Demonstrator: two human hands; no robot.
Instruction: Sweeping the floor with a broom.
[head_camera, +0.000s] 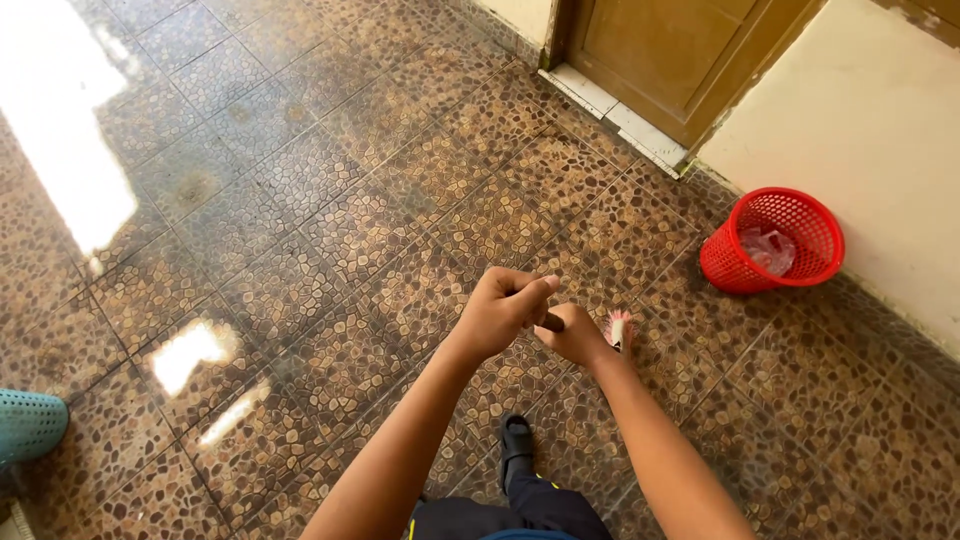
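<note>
Both hands gripped one thin dark handle (553, 322) out over the middle of the tiled floor (300, 220). The left hand (503, 308) was curled into a fist around the upper part of the handle, thumb laid across the top, and the right hand (575, 335) was wrapped around it just below, the two hands touching. Past the right hand, a tuft of pink and white bristles (619, 327) showed, near the floor (whether it touched the tiles could not be told). A foot in a black sandal (516, 445) stood on the floor beneath the arms. A red plastic basket (735, 262) with crumpled clear plastic inside sat at the floor's right edge, against the pale wall (860, 130), near a wooden door (670, 50). A teal slipper (30, 425) lay at the floor's left edge.
</note>
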